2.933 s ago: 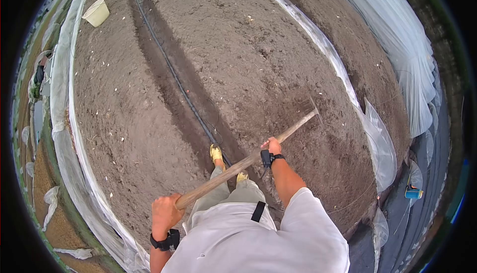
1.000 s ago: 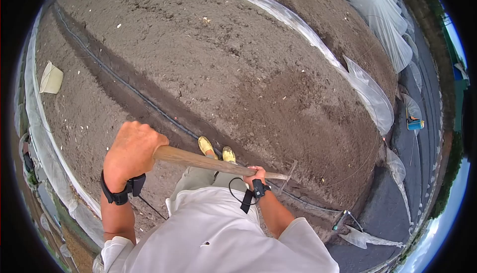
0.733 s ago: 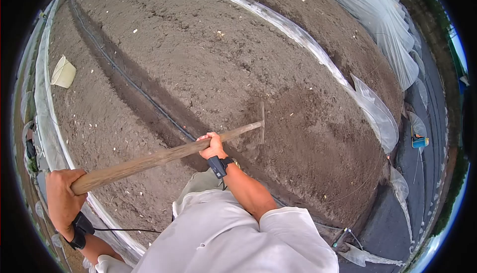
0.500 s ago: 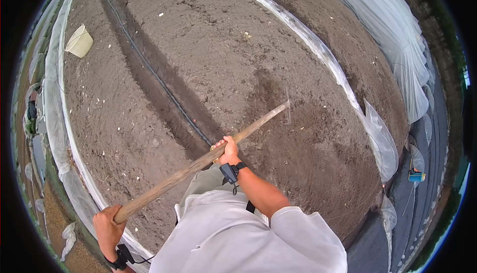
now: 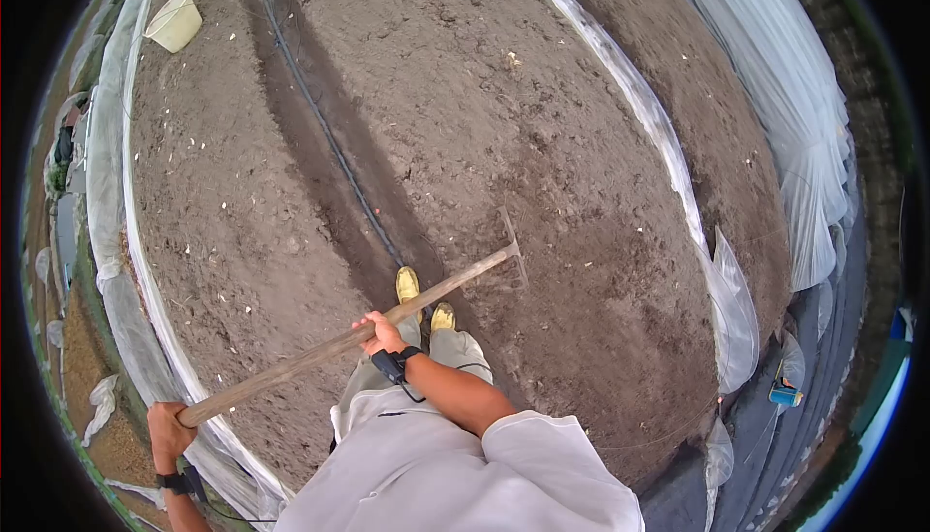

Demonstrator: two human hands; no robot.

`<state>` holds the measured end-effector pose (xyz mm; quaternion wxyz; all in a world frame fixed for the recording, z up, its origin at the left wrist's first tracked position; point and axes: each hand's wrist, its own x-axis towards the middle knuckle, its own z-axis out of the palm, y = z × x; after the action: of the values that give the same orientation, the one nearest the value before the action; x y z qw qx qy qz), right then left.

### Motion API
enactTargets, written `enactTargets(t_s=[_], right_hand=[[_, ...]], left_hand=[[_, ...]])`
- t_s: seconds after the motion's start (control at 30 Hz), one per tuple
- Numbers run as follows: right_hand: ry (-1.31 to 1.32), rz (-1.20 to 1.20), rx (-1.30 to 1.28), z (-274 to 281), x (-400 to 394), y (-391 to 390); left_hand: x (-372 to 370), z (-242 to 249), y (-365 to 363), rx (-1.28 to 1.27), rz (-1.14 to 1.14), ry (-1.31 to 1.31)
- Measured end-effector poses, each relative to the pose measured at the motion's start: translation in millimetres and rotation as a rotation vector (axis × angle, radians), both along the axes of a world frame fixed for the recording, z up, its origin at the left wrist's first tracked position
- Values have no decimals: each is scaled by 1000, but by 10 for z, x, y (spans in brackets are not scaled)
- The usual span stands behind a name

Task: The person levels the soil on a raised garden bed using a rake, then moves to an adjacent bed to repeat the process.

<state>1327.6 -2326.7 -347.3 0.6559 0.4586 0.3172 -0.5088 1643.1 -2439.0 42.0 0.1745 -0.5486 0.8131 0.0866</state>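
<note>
A long wooden-handled rake (image 5: pixel 300 362) slants across my body, its wide metal head (image 5: pixel 513 249) at the soil of the bed on the right. My left hand (image 5: pixel 170 429) is wrapped round the butt end of the handle at the lower left. Farther up the shaft, above my legs, my right hand (image 5: pixel 383 332) grips it too. Both wrists carry dark straps with small devices. My yellow-toed shoes (image 5: pixel 408 285) show just past the handle, at the near end of the furrow.
A black drip hose (image 5: pixel 329 140) runs along the furrow between two raised soil beds (image 5: pixel 465 125). A cream bucket (image 5: pixel 174 23) stands at the upper left. White plastic sheeting (image 5: pixel 678 159) edges the bed on the right, and a blue container (image 5: pixel 786 395) lies beyond it.
The rake head has come closer to my feet, and both hands have shifted left and back with the handle. My shoes now show, and the whole view has tilted slightly.
</note>
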Motion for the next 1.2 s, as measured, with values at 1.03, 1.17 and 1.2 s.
enactTargets(t_s=[1.03, 1.17, 1.2], right_hand=[[177, -545, -131, 664, -1591, -71], [384, -655, 146, 1, -2096, 1748], [437, -715, 276, -48, -2185, 2180]], left_hand=[[-2636, 1160, -486, 73, -326, 146], [-3197, -59, -244, 247, -718, 135], [-3385, -332, -59, 370, -667, 105]])
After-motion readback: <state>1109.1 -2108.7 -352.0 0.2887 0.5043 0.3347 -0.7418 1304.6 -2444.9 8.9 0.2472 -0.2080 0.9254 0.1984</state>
